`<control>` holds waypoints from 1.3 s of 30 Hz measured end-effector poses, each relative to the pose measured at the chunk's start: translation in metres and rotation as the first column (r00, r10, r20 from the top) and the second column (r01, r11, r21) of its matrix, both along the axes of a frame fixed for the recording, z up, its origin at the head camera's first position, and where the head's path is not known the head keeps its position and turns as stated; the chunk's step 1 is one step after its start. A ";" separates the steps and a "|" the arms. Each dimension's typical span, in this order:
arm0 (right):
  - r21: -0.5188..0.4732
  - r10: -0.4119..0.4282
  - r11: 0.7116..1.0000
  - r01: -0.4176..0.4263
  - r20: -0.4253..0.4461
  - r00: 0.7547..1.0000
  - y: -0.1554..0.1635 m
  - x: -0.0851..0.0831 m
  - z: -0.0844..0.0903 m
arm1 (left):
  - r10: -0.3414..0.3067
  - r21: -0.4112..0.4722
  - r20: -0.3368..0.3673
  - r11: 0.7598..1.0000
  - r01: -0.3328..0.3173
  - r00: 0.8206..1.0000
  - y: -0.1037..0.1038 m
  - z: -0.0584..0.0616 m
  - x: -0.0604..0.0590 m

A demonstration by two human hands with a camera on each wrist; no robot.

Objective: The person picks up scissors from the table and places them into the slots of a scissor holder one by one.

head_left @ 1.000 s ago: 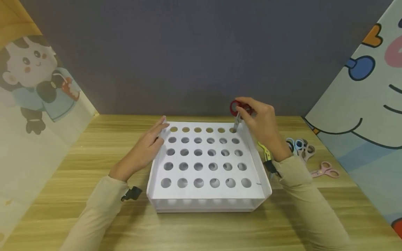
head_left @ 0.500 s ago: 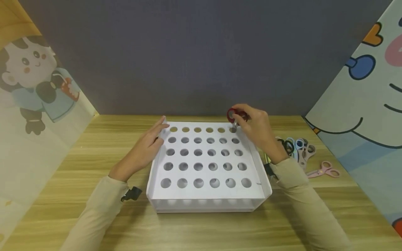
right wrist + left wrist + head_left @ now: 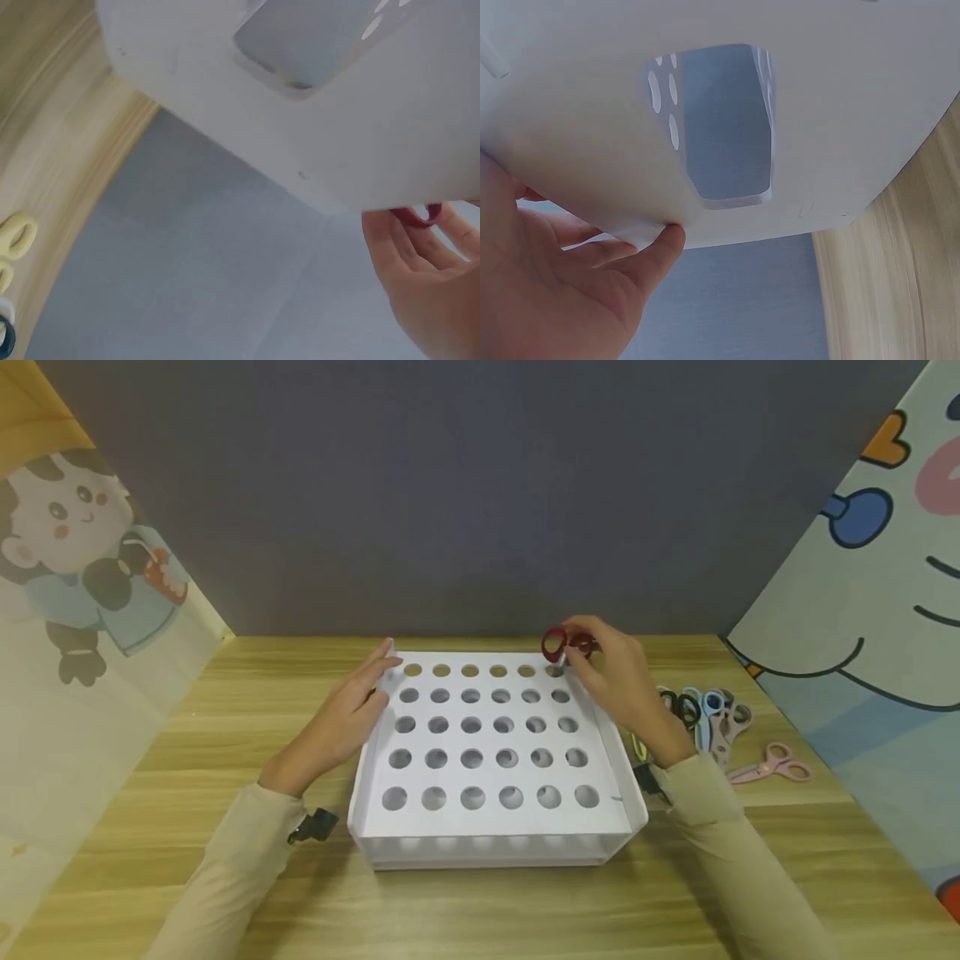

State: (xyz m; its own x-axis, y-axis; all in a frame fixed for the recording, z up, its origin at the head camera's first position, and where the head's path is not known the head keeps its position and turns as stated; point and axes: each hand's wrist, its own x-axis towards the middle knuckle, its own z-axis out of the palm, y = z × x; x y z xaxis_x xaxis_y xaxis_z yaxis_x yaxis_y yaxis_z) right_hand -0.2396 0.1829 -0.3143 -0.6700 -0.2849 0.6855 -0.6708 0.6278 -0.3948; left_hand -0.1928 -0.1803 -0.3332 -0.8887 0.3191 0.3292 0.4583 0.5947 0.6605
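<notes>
Item: our right hand (image 3: 618,681) pinches red-handled scissors (image 3: 564,645), blades down in the one-o'clock corner hole of the white perforated plastic rack (image 3: 491,827). Left hand (image 3: 347,720), fingers straight, steadies its ten-o'clock edge. Remaining holes empty; the pile of coloured scissors (image 3: 712,714) waits at three o'clock.

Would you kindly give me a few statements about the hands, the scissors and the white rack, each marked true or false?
1. The right hand holds red scissors over the rack's far right corner hole. True.
2. The left hand lies flat on the table, apart from the rack. False: it touches the rack's far left corner.
3. More scissors lie on the table right of the rack. True.
4. Most holes already hold scissors. False: the other holes look empty.
5. Pink scissors stand in the front row. False: they lie on the table at right.
</notes>
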 end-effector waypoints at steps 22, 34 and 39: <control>0.044 -0.132 0.990 0.133 -0.006 0.991 0.063 0.003 -0.016 | -0.009 0.025 0.027 1.000 0.008 1.000 0.001 -0.011 -0.008; 0.154 -0.221 0.967 0.201 0.129 0.967 0.097 -0.010 -0.024 | -0.004 0.028 0.020 1.000 0.003 1.000 -0.002 -0.009 -0.006; 0.246 -0.290 0.938 0.242 0.180 0.940 0.115 -0.011 -0.026 | 0.000 0.028 0.031 1.000 -0.001 1.000 -0.001 -0.007 -0.005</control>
